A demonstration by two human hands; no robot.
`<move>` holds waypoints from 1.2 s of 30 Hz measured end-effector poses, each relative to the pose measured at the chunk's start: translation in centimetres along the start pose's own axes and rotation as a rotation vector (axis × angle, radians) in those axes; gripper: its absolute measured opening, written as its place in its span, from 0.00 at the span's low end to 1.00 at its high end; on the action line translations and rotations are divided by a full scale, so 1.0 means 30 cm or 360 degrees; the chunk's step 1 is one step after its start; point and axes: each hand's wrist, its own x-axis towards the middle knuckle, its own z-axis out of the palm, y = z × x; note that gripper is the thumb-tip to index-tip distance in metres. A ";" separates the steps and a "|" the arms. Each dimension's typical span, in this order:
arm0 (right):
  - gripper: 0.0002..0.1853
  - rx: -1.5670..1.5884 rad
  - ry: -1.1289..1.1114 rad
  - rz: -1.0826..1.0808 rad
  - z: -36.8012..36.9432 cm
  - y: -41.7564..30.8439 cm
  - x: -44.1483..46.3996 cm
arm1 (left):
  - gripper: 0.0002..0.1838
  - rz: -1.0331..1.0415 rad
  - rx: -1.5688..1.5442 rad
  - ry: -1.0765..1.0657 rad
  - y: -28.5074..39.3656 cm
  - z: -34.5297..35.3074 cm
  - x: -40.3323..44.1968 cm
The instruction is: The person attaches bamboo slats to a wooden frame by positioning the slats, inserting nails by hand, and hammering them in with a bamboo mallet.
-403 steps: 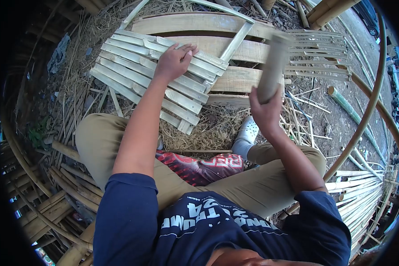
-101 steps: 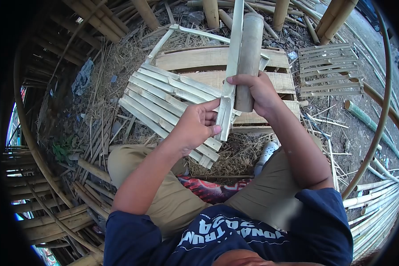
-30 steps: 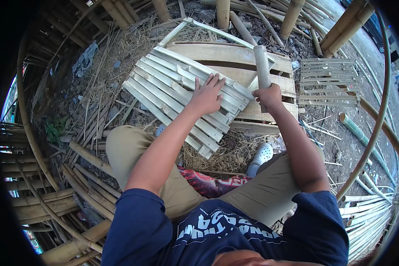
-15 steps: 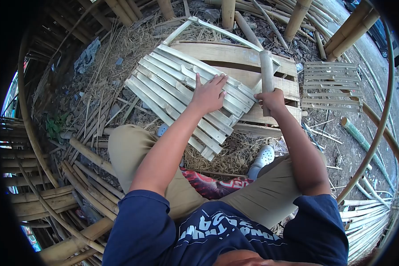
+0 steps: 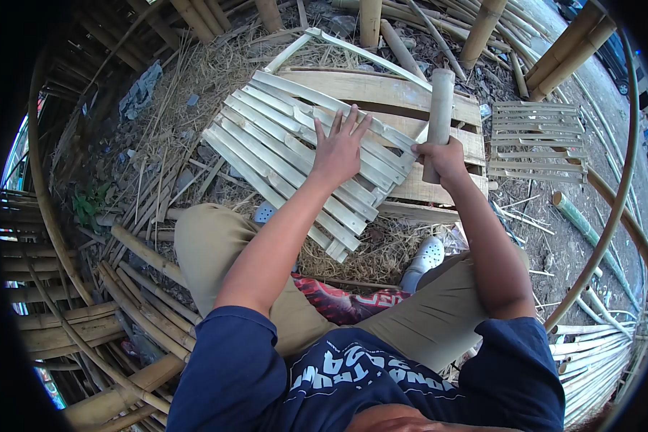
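A panel of pale split bamboo slats (image 5: 266,160) lies slanted in front of me, its right part over a low platform of wooden planks (image 5: 353,88). My left hand (image 5: 338,153) rests on the upper slats with its fingers spread, holding nothing. Wrapped round the lower part of a thick bamboo piece (image 5: 441,108) is my right hand (image 5: 443,160), just beyond the right edge of the panel. The bamboo piece stands nearly upright in view, over the planks. From the panel's far side extends a thin bamboo frame (image 5: 371,56).
A second, smaller slatted panel (image 5: 536,140) lies on the ground at the right, with a green bamboo pole (image 5: 590,227) nearer. Bamboo posts (image 5: 482,32) stand at the back. Curved poles (image 5: 619,194) cross the right side. Stacked bamboo (image 5: 147,302) lies at the left.
My left hand's fingers have spread wider on the slats. The thick bamboo piece in my right hand now leans slightly more to the right. Earlier, both hands held a bamboo strip, now released.
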 end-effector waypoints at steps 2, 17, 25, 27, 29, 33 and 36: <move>0.24 0.0149 -0.0106 -0.0037 -0.018 -0.034 -0.012 | 0.37 0.0094 0.0023 0.0095 -0.008 -0.007 0.029; 0.29 0.0452 0.0017 -0.0117 -0.096 -0.216 -0.105 | 0.15 0.0345 -0.0457 0.0487 -0.024 -0.182 0.227; 0.24 0.0509 0.0059 -0.0078 -0.097 -0.186 -0.130 | 0.20 0.0409 -0.0431 0.0524 0.006 -0.137 0.216; 0.24 0.0528 0.0033 0.0005 -0.085 -0.166 -0.136 | 0.24 0.0426 -0.0395 0.0519 -0.003 -0.125 0.219; 0.24 0.0538 0.0005 0.0064 -0.071 -0.141 -0.138 | 0.22 0.0416 -0.0398 0.0434 -0.018 -0.109 0.224; 0.24 0.0510 -0.0028 0.0178 -0.050 -0.087 -0.119 | 0.22 0.0384 -0.0402 0.0310 -0.042 -0.060 0.209; 0.24 0.0474 -0.0017 0.0277 -0.040 -0.051 -0.091 | 0.21 0.0346 -0.0403 0.0243 -0.048 -0.029 0.184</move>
